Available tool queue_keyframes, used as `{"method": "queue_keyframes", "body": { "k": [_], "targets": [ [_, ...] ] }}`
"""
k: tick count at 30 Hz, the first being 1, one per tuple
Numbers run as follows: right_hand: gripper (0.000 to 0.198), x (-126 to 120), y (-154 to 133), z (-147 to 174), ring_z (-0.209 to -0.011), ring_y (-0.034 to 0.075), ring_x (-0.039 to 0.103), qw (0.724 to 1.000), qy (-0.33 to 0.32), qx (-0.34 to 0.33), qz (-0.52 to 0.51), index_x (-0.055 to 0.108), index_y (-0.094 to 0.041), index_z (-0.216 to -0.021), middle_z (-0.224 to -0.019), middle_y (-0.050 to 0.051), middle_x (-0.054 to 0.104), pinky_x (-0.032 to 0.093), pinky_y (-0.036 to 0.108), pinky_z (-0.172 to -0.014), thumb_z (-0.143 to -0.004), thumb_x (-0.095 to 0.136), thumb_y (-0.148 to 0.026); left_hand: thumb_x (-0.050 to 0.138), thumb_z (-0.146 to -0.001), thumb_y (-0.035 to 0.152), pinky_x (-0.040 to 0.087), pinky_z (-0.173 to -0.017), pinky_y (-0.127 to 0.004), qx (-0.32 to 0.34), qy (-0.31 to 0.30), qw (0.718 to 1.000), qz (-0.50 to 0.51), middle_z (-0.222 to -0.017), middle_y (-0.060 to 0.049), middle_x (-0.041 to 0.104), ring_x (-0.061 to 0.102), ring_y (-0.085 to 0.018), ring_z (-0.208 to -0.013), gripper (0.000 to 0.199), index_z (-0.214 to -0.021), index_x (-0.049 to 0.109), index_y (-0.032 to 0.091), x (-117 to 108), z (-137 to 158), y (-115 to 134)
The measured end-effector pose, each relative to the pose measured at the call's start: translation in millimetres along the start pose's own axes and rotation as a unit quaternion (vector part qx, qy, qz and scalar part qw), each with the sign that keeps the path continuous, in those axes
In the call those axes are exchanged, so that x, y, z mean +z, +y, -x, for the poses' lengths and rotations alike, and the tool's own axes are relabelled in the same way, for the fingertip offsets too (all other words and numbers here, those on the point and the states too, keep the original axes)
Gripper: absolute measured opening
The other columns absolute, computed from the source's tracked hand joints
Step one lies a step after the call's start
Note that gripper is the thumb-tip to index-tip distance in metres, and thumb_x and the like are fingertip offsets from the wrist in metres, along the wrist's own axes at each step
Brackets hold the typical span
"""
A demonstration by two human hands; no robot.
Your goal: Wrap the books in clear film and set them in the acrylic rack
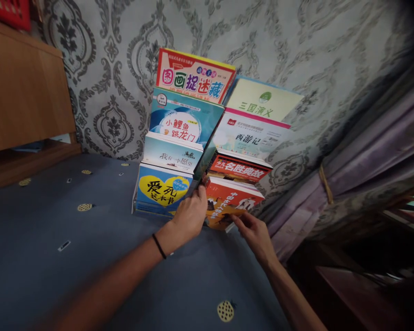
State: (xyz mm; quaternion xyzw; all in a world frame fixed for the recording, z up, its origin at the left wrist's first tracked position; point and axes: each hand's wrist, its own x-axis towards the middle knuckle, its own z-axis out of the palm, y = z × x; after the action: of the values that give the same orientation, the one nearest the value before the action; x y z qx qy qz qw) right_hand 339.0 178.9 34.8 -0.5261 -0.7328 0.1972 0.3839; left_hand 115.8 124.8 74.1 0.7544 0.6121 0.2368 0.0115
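An orange book [232, 202] with a red upper part stands at the front of the right-hand stack of a tiered book rack [134, 205]. Around its left edge curl the fingers of my left hand [188, 214], which wears a black band at the wrist; its fingertips are partly hidden. My right hand [257, 232] is closed at the book's lower right, thumb and fingers against the cover. Beside my left hand stands a blue book [148, 200] with a yellow heart. Directly behind the orange book is a red and black book [241, 169].
Higher tiers hold a pale blue book [172, 154], a teal book [158, 115], a red picture book [193, 73], a white book [251, 133] and a pale green book [264, 99]. The rack rests on a blue pineapple-patterned cloth [100, 257] against a patterned wall. A wooden cabinet [24, 87] stands left, a curtain [307, 202] right.
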Motion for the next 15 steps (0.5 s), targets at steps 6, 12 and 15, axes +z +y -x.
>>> {"method": "queue_keyframes", "body": {
  "k": [6, 12, 15],
  "targets": [
    [0.040, -0.2, -2.8, 0.1, -0.048, 0.016, 0.047, 0.998, -0.020, 0.012, -0.058, 0.060, -0.022, -0.065, -0.051, -0.001, 0.052, 0.038, 0.028, -0.047, -0.077, 0.064, -0.061, 0.049, -0.081, -0.006, 0.059, -0.082, -0.038, -0.007, -0.019, 1.000, -0.018, -0.112, -0.025, 0.067, 0.071, -0.032, -0.103, 0.060, -0.139, 0.033, 0.000, -6.0, 0.8, 2.8],
    [0.048, 1.2, -3.1, 1.3, -0.048, 0.014, 0.045, 0.997, -0.010, 0.002, -0.074, 0.058, -0.021, -0.062, -0.049, -0.002, 0.050, 0.035, 0.027, -0.047, -0.075, 0.066, -0.067, 0.048, -0.084, -0.005, 0.059, -0.082, -0.037, -0.014, -0.024, 0.999, -0.031, -0.111, -0.022, 0.068, 0.071, -0.030, -0.104, 0.054, -0.136, 0.033, 0.003, -9.3, 1.6, 4.6],
    [0.050, 2.2, -2.3, 2.8, -0.048, 0.014, 0.045, 0.997, -0.006, -0.005, -0.071, 0.056, -0.021, -0.060, -0.049, -0.002, 0.050, 0.035, 0.027, -0.048, -0.077, 0.065, -0.067, 0.046, -0.085, -0.005, 0.058, -0.082, -0.037, -0.016, -0.029, 0.999, -0.027, -0.109, -0.023, 0.068, 0.071, -0.031, -0.105, 0.052, -0.134, 0.033, 0.003, -10.2, 1.4, 4.8]
  ]
}}
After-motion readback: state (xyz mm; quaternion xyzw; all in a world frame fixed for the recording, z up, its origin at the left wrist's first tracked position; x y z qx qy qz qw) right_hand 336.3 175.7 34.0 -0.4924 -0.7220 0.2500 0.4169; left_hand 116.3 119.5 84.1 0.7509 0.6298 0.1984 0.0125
